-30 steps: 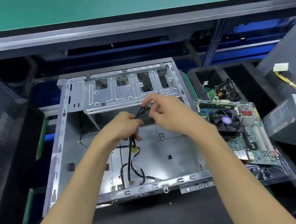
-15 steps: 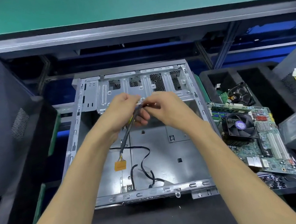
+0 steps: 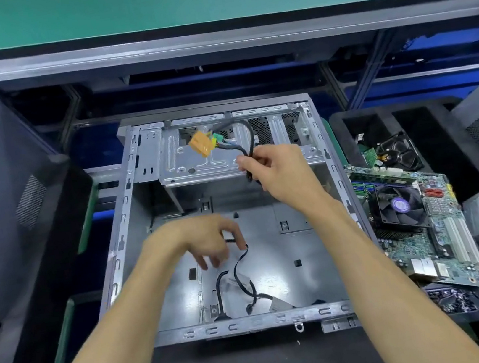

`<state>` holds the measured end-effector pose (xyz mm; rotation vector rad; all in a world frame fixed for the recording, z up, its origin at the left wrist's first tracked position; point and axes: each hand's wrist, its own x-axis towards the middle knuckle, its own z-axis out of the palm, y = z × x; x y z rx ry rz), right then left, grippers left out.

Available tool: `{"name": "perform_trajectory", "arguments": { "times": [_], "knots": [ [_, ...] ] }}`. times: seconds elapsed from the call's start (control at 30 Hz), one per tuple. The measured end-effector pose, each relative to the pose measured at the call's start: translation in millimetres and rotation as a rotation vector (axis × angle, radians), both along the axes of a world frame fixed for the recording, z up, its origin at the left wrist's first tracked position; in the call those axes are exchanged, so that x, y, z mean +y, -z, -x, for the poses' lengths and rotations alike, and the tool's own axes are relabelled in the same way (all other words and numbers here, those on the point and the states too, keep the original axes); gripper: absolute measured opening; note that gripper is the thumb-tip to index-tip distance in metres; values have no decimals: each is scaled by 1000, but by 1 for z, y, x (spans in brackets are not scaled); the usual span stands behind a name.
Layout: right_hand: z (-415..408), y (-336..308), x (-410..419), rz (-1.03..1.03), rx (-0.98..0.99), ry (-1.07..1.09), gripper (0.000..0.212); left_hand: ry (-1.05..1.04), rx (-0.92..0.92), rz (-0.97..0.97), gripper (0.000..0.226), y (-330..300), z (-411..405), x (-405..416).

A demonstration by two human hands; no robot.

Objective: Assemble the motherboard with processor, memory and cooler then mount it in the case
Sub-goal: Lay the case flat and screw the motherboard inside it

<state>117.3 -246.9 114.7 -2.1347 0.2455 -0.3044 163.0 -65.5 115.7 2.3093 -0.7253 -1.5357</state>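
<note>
In the head view, the right hand is pinching the black cable bundle and has swung its orange connector up over the drive cage. The left hand, which held the bundle a moment ago, is now hovering loosely spread above the case floor. That is clearing room, likely for the motherboard, lying just right of the case.

Left hand: palm down, fingers spread and loosely curled, pointing downward, gripping nothing clearly.
Left forearm: bare, runs in from the lower left edge.
Right hand: raised farther forward, fingers and thumb pinching a black cable.
Right forearm: bare, reaches in from lower right.
</note>
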Motion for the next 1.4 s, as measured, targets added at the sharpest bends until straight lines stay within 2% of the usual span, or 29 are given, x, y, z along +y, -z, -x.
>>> {"name": "perform_trajectory", "arguments": {
  "times": [0.07, 0.13, 0.2, 0.27, 0.3, 0.37, 0.47, 0.5, 0.57, 0.63, 0.7, 0.73, 0.8, 0.9, 0.97, 1.03, 1.13, 1.2, 1.23, 1.3, 1.4],
  "knots": [
    [0, 0, -1, -13, 18, 3, 32, 194, -36, -139, 47, 13, 8, -4],
    [0, 0, -2, -26, 30, -1, 29, 309, -99, -155, 49, 22, 13, -8],
    [0, 0, -3, -30, 31, -15, 28, 332, -181, -98, 33, 28, 13, -10],
    [1, -1, -3, -26, 29, -16, 29, 249, -216, 14, 10, 28, 9, -7],
    [2, -2, -3, -24, 27, -7, 30, 185, -218, 112, 7, 25, 6, -4],
    [2, -4, -3, -21, 28, 22, 32, 20, -234, 352, 19, 16, 0, 1],
    [2, -7, -2, -33, 35, 63, 30, -314, -302, 709, 36, 2, -6, 6],
    [3, -8, -1, -40, 32, 77, 28, -437, -269, 808, 43, -1, -8, 7],
    [4, -10, -1, -53, 22, 102, 26, -730, -68, 1017, 49, -9, -13, 9],
    [3, -11, -1, -58, 16, 118, 25, -1054, 178, 1220, 45, -18, -25, 12],
    [2, -12, 0, -47, 10, 129, 26, -1263, 234, 1244, 36, -23, -35, 16],
    [1, -11, 0, -42, 1, 132, 25, -1316, 188, 1193, 31, -23, -39, 15],
    [2, -10, -1, -39, -29, 115, 33, -1320, -67, 1041, 22, -22, -40, 7],
    [4, -14, -1, 48, -42, 59, 44, -1152, -740, 854, 11, -21, -36, -6],
    [5, -16, -1, 73, -52, 79, 40, -1060, -1074, 886, 4, -26, -37, -12],
    [6, -16, -1, 80, -48, 105, 36, -1073, -1203, 1029, 1, -33, -38, -16],
    [8, -13, 1, 125, -61, 105, 42, -1179, -1152, 1376, 4, -43, -37, -17],
    [9, -12, 1, 122, -72, 96, 41, -1257, -945, 1558, 10, -47, -39, -14],
    [10, -12, 2, 113, -77, 90, 39, -1260, -841, 1578, 14, -47, -39, -14],
    [11, -12, 3, 139, -101, 81, 38, -1153, -703, 1490, 18, -45, -35, -19],
    [13, -14, 5, 161, -144, 81, 41, -835, -615, 1210, 17, -38, -28, -26]
  ]
}}
